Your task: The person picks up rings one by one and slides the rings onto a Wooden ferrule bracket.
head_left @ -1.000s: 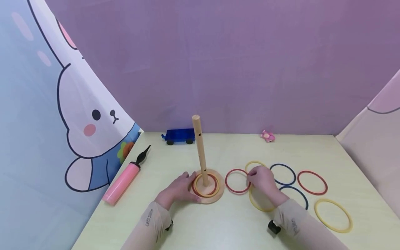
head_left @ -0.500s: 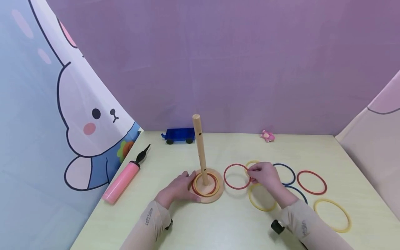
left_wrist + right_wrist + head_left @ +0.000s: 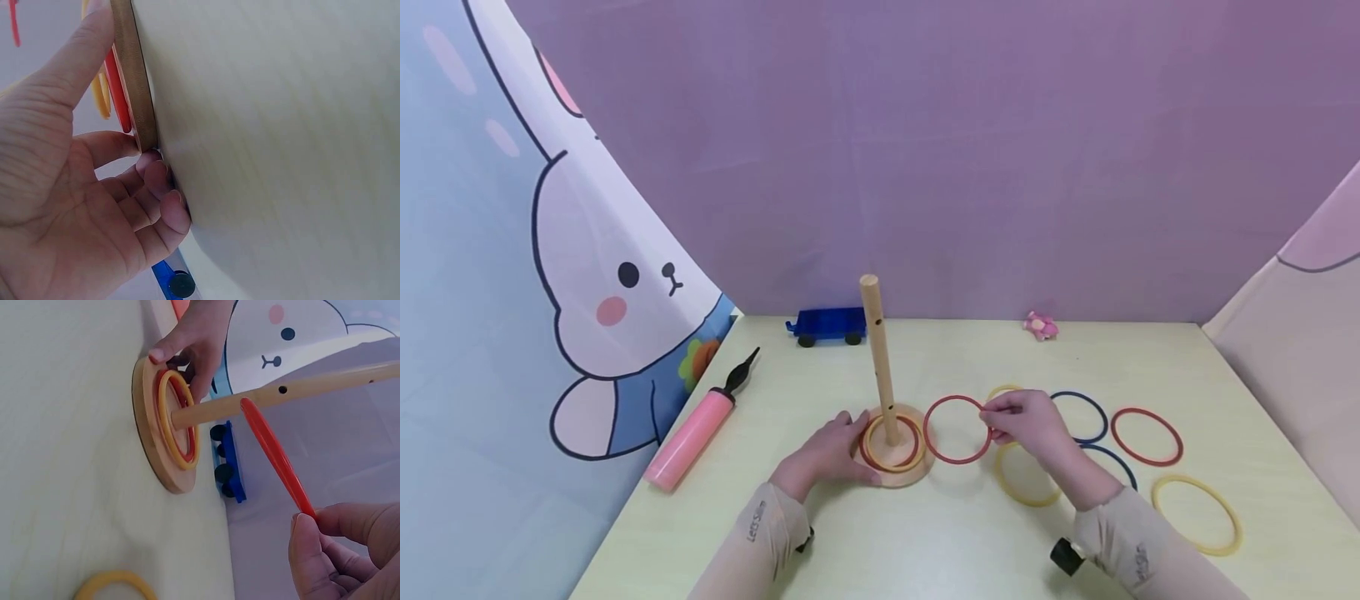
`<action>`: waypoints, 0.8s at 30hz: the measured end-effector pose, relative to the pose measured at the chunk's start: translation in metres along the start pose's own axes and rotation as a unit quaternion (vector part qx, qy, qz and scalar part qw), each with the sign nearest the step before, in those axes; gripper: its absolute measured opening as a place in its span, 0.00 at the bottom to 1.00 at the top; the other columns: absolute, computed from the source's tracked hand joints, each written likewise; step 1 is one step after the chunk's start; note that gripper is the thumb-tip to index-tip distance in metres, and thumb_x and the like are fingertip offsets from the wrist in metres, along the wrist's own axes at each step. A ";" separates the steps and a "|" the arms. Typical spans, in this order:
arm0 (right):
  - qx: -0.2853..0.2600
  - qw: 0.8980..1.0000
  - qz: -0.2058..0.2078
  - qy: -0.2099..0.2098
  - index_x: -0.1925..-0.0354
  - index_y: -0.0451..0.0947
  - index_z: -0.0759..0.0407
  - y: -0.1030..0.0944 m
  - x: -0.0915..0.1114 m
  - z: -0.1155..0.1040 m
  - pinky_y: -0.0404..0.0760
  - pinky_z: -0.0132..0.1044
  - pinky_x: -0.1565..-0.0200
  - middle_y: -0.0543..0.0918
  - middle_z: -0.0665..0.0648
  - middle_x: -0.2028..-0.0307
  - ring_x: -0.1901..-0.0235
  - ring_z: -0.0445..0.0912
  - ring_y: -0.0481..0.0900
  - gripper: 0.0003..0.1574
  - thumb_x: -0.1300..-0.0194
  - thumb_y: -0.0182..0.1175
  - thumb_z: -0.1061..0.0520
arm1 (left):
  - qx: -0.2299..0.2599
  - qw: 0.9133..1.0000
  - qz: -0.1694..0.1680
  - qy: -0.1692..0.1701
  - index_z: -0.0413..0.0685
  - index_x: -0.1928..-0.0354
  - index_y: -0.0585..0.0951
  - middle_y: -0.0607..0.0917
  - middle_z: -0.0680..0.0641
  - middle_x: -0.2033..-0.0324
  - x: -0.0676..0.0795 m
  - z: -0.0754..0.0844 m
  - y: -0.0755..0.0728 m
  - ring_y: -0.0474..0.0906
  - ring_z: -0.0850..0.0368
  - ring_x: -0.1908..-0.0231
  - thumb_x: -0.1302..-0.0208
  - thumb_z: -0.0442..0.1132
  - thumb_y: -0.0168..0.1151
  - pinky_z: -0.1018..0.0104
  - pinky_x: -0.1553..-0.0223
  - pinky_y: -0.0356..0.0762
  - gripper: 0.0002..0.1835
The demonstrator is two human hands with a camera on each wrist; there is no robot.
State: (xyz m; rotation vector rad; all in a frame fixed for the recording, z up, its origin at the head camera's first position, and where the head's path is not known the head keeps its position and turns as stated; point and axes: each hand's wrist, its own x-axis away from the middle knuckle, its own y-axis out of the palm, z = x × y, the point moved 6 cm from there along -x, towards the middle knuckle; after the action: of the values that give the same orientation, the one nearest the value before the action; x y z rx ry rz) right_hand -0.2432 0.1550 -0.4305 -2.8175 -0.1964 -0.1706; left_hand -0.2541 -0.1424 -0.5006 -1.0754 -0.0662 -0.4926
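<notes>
A wooden ring-toss stand has a round base and an upright post with small holes. A yellow ring and a red one lie around the foot of the post. My left hand grips the base's left edge, its thumb over the top in the left wrist view. My right hand pinches a second red ring by its right side, between thumb and fingers. This ring is raised above the table, and its left side overlaps the base's right edge in the head view. Seen from the right wrist, it is tilted beside the post.
On the right lie several loose rings: yellow, red and blue, with more yellow under the right hand. A blue toy wagon and a small pink toy stand at the back. A pink hand pump lies left.
The right hand has lifted the red ring off the table and brought it left, up to the base's right edge. The left hand has kept its grip on the base.
</notes>
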 end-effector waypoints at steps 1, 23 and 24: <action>-0.005 1.000 -0.002 -0.002 0.59 0.81 0.73 0.001 0.001 -0.001 0.83 0.40 0.68 0.84 0.58 0.72 0.74 0.47 0.82 0.13 0.39 0.66 0.64 | -0.002 1.000 0.001 0.001 0.56 0.24 0.57 0.71 0.46 0.49 0.000 0.001 0.000 0.69 0.51 0.51 0.58 0.65 0.75 0.48 0.44 0.69 0.60; -0.062 0.996 -0.061 -0.024 0.57 0.80 0.75 0.018 0.017 -0.035 0.83 0.38 0.67 0.84 0.58 0.71 0.74 0.46 0.82 0.14 0.38 0.65 0.64 | -0.008 1.000 0.003 0.002 0.55 0.24 0.57 0.71 0.47 0.51 0.000 0.001 -0.001 0.69 0.52 0.53 0.59 0.67 0.74 0.51 0.46 0.71 0.61; -0.063 0.996 -0.063 -0.025 0.57 0.80 0.76 0.019 0.018 -0.037 0.83 0.38 0.67 0.84 0.58 0.71 0.75 0.45 0.82 0.14 0.38 0.65 0.64 | -0.008 1.000 0.003 0.002 0.55 0.24 0.56 0.71 0.47 0.51 0.000 0.001 -0.001 0.69 0.52 0.53 0.59 0.67 0.74 0.51 0.46 0.70 0.61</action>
State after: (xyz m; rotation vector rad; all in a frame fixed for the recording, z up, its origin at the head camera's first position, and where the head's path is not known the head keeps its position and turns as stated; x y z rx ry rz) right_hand -0.2264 0.1275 -0.3988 -2.9379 -0.3897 -0.1459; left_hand -0.2544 -0.1419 -0.4996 -1.0901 -0.0550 -0.4898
